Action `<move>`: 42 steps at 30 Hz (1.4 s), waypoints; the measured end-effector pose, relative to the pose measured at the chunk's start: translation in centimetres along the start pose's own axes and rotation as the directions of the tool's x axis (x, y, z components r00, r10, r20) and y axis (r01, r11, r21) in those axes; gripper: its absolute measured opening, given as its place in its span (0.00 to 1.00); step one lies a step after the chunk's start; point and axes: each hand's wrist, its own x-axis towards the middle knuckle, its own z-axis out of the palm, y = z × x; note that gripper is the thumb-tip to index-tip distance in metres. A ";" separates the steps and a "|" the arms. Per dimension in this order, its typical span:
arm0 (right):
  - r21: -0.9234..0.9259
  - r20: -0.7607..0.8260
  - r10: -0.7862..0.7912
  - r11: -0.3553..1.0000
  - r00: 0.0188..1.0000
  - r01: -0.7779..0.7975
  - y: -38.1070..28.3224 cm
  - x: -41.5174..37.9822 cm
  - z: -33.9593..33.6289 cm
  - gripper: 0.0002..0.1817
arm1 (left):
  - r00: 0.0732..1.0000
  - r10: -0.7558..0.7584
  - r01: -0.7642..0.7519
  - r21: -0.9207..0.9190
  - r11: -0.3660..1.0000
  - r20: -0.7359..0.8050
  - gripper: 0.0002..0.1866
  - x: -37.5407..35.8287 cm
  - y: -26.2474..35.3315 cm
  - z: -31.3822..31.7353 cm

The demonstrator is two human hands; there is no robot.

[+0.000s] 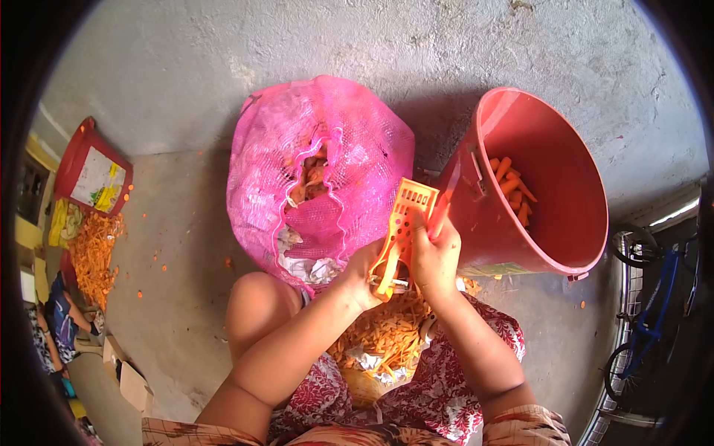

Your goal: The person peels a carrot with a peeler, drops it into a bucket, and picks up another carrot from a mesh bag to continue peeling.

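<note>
My left hand (pixel 362 277) is closed around the lower end of an orange perforated plastic tool (pixel 402 236), by its metal part; some of its fingers are hidden. My right hand (pixel 437 260) grips the tool's right side, a digit over its holes. A reddish-orange stick-like piece (pixel 441 214) shows by the right fingers; I cannot tell what it is. Below both hands, orange peelings (pixel 387 331) are heaped between the legs. Beyond my left hand stands a pink mesh sack (pixel 372 156) with an opening in its side.
A large red bucket (pixel 569 178) holding peeled carrots (pixel 513 186) leans at the right. Further left are another red bucket (pixel 74 165), more orange peelings (pixel 94 256), a cardboard box (pixel 135 386) and a person (pixel 63 316). A blue bicycle (pixel 656 312) stands far right.
</note>
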 end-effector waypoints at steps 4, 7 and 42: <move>-0.110 -0.032 -0.097 0.990 0.995 0.093 0.9 0.0 -0.1 0.09 | 0.992 -0.036 0.037 0.003 0.999 -0.119 0.15 -0.5 -0.1 0.5; -0.202 -0.184 -0.077 0.979 0.980 0.039 0.9 0.7 -0.4 0.08 | 0.983 -0.180 0.183 -0.087 0.979 0.043 0.14 -0.3 -0.3 -0.6; 0.009 -0.296 -0.049 0.998 0.954 0.054 1.3 4.5 -2.7 0.09 | 0.995 -0.032 0.025 0.075 0.997 0.091 0.20 0.0 0.0 -1.5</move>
